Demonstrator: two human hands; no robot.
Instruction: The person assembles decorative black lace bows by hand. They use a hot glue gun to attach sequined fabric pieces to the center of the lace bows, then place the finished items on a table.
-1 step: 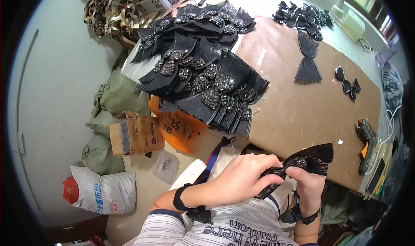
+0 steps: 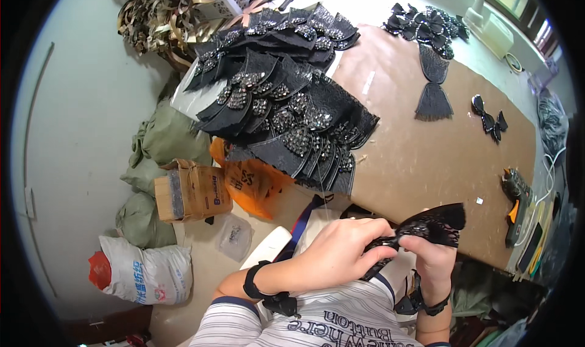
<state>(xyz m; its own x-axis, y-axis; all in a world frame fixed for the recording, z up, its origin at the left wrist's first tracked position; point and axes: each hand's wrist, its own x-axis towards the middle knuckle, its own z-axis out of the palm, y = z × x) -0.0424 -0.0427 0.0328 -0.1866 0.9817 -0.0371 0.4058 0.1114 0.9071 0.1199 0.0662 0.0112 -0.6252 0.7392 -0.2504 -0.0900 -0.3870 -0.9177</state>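
A black lace bow [image 2: 429, 220] is held between my two hands in front of my body, its right half fanned out. My left hand [image 2: 353, 246] pinches the gathered middle from the left, thumb and fingers closed round it. My right hand [image 2: 429, 258] grips the bow from below, its thumb pressed beside the gathered centre. Part of the bow's left half is hidden behind my left hand. A thin pale thread [image 2: 324, 203] runs upright just beyond my left hand; where it ends is hidden.
Overlapping black bows with shiny beads [image 2: 298, 118] cover the table's left side. Smaller black bows [image 2: 426, 27] and a fringed lace piece [image 2: 434, 82] lie at the back right. A glue gun [image 2: 517, 197] rests near the right edge. A cardboard box [image 2: 204, 191] and sacks [image 2: 146, 271] stand left.
The bow and my right hand have shifted very slightly to the left. Both hands keep the same hold.
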